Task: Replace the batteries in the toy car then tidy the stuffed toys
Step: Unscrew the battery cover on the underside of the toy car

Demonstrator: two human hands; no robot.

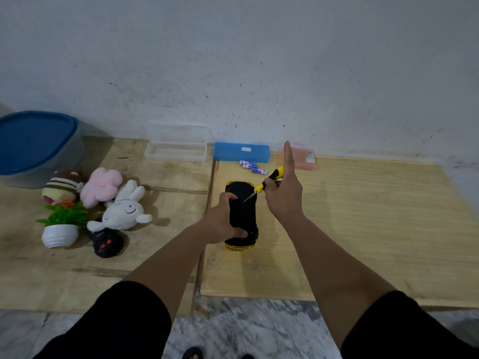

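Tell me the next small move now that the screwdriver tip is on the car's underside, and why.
Probably turn the screwdriver to loosen the screw. The right hand pinches its handle with the tip on the toy car, which lies underside up and is gripped by the left hand. Fresh batteries wait beyond it.

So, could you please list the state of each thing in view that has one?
toy car: upside down, gripped by left hand
screwdriver: held by right hand, tip on car's underside
batteries: loose on the board
blue case: closed
clear box: open
blue-lidded tub: lid on
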